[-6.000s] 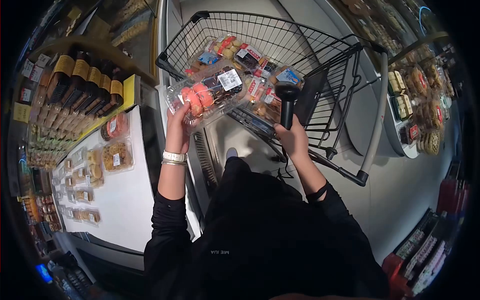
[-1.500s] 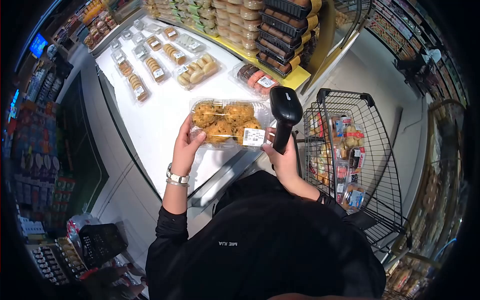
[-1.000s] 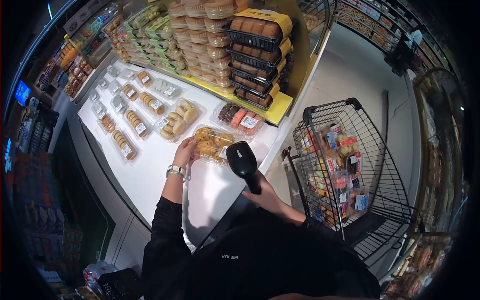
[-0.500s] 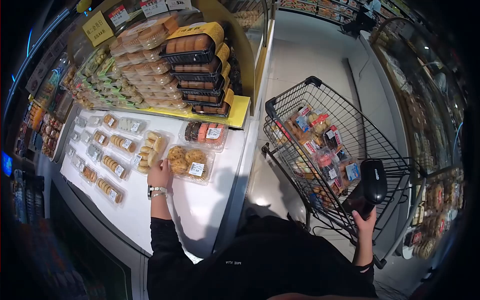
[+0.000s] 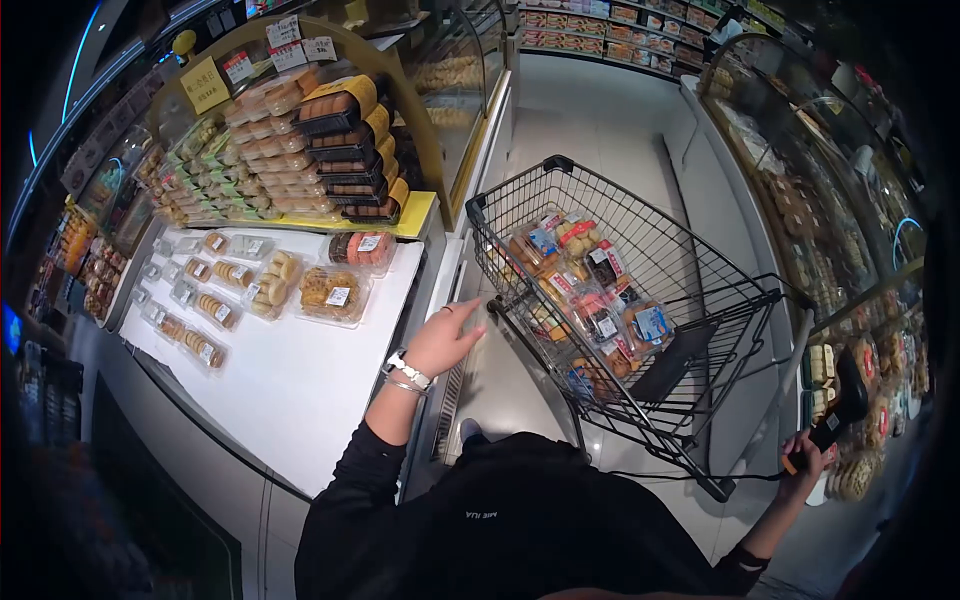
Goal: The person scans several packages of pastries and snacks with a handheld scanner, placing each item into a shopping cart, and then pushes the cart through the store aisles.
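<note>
My left hand (image 5: 446,340) hovers empty between the white display table and the cart, its fingers apart. On its wrist are a watch (image 5: 397,362) and a bracelet. In my right hand (image 5: 805,468) is a black handheld barcode scanner (image 5: 848,392), held at the far right beyond the cart handle, with a cable trailing from it. A wire shopping cart (image 5: 640,200) stands ahead of me, with several packs of baked goods (image 5: 600,325) inside. Left of my left hand, a clear box of round cookies (image 5: 330,292) lies on the table (image 5: 300,400).
Stacked dark trays of cakes (image 5: 345,160) and clear pastry boxes (image 5: 270,150) rise at the table's back. Several small cookie packs (image 5: 205,348) lie in rows. A glass-fronted display counter (image 5: 790,170) lines the right side. Another person (image 5: 725,30) is far down the aisle.
My left hand has come off the packs on the table and moved right toward the cart. My right hand has swung the scanner outward to the right, away from over the cart.
</note>
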Motion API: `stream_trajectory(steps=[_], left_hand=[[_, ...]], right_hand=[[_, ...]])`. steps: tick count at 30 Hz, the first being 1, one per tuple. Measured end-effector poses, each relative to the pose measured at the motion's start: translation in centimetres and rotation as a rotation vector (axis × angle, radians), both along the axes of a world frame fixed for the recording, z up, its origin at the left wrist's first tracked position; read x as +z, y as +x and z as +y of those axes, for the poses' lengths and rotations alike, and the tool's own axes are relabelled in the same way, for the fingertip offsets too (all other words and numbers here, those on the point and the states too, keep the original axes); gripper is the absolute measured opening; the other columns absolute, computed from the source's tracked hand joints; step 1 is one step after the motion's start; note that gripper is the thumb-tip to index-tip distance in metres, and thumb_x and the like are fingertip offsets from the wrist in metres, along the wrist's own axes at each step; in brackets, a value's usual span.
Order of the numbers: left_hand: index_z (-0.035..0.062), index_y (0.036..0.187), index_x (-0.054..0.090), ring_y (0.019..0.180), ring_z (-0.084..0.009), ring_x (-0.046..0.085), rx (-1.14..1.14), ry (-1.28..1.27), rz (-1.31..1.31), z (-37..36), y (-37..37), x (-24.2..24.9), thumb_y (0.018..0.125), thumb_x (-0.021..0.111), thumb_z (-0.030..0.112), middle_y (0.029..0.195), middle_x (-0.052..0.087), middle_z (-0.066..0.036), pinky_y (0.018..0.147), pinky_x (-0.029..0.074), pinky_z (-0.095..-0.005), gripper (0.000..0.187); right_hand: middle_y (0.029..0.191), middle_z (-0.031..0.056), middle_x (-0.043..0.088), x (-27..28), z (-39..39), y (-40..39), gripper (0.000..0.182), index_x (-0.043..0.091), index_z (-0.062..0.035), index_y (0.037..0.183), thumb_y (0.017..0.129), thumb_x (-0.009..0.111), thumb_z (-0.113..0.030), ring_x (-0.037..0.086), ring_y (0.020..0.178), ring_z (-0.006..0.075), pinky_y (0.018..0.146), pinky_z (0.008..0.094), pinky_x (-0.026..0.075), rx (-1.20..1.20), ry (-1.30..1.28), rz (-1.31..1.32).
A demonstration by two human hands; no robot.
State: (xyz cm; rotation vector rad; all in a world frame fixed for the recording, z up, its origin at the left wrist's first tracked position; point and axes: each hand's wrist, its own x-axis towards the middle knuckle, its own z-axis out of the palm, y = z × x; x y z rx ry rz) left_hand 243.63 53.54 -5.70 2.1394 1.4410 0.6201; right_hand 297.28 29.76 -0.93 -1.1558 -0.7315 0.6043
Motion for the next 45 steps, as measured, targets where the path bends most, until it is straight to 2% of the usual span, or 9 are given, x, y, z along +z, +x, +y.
stream_trajectory(steps=[6,9,12,16,20,34,40,42,45], left_hand=[[-0.0002,0.139,0.016,0.136,-0.0389,0.006,-0.229,-0.359,-0.167,-3.1,18.3,-8.4,0.089,0.048,0.040,0.143,0.004,-0.033,0.108,0.018,-0.0370,0.072],[-0.0026,0.139,0.014,0.134,-0.0430,-0.004,-0.019,-0.564,-0.409,-3.9,24.3,-11.3,0.087,0.050,0.045,0.138,-0.007,-0.040,0.109,0.014,-0.0335,0.080],[-0.0023,0.139,0.015,0.132,-0.0448,-0.012,0.199,-0.435,-0.440,-4.6,28.8,-12.2,0.082,0.058,0.042,0.133,-0.023,-0.040,0.109,0.009,-0.0315,0.084],[-0.0012,0.136,0.025,0.134,-0.0441,-0.003,0.220,-0.174,-0.365,-4.2,30.5,-16.8,0.071,0.062,0.003,0.129,-0.035,-0.037,0.105,0.023,-0.0299,0.075],[0.0017,0.135,0.029,0.134,-0.0432,0.002,0.255,-0.141,-0.327,-4.9,31.1,-13.3,0.068,0.055,-0.006,0.130,-0.037,-0.034,0.103,0.028,-0.0284,0.072],[0.0073,0.122,0.044,0.134,-0.0382,-0.020,0.054,-0.104,-0.303,8.5,23.6,-13.8,0.068,0.057,-0.001,0.137,-0.016,-0.040,0.108,0.013,-0.0324,0.055],[0.0105,0.124,0.046,0.136,-0.0397,-0.008,-0.009,-0.136,-0.021,20.8,18.2,-12.5,0.065,0.056,0.004,0.140,-0.011,-0.036,0.109,0.013,-0.0340,0.060],[0.0023,0.127,0.042,0.135,-0.0403,-0.009,-0.034,-0.406,0.286,24.8,17.1,-9.7,0.079,0.055,0.024,0.139,0.011,-0.038,0.110,0.010,-0.0346,0.054],[0.0025,0.133,0.036,0.126,-0.0394,0.031,-0.265,-0.182,0.285,25.1,19.0,-3.6,0.085,0.048,0.044,0.130,0.034,-0.033,0.103,0.029,-0.0384,0.064]], right_hand=[[0.062,0.0000,0.039,7.0,-4.6,1.7,0.073,0.037,0.0038,0.121,0.069,0.070,-0.035,0.037,0.051,0.0103,0.048,0.0225,0.031,0.167,0.256,-0.342],[0.067,0.0002,0.045,6.4,-3.0,3.4,0.047,0.050,-0.0010,0.099,0.062,0.072,-0.021,0.044,0.061,0.0089,0.053,0.0217,0.033,0.019,0.107,-0.384],[0.073,-0.0011,0.054,2.9,2.7,6.3,0.021,0.054,-0.0040,0.084,0.068,0.067,-0.008,0.050,0.068,0.0078,0.063,0.0245,0.040,-0.178,-0.204,-0.675],[0.080,0.0110,0.060,-3.1,9.5,9.2,0.034,0.056,-0.0032,0.095,0.065,0.067,-0.013,0.057,0.075,0.0222,0.079,0.0324,0.045,-0.046,-0.334,-0.785],[0.090,0.0149,0.062,-7.1,11.6,9.9,0.038,0.057,-0.0052,0.098,0.063,0.064,-0.018,0.057,0.090,0.0353,0.109,0.0442,0.025,0.022,-0.262,-1.065],[0.091,0.0122,0.058,-8.0,16.9,2.7,0.033,0.056,-0.0036,0.090,0.060,0.067,-0.013,0.054,0.092,0.0312,0.102,0.0411,0.032,0.032,-0.127,-0.819],[0.095,0.0100,0.054,-7.9,23.4,-2.7,0.036,0.058,-0.0047,0.091,0.061,0.072,-0.019,0.048,0.101,0.0269,0.107,0.0480,0.016,0.234,-0.144,-0.853],[0.095,0.0085,0.053,-7.6,25.7,-4.8,0.040,0.059,-0.0077,0.097,0.062,0.074,-0.019,0.048,0.096,0.0277,0.106,0.0462,0.017,0.290,-0.179,-0.870],[0.095,0.0094,0.055,-4.9,29.0,-6.6,0.038,0.059,-0.0059,0.095,0.065,0.072,-0.024,0.051,0.099,0.0261,0.107,0.0459,0.016,0.431,-0.221,-0.771]])
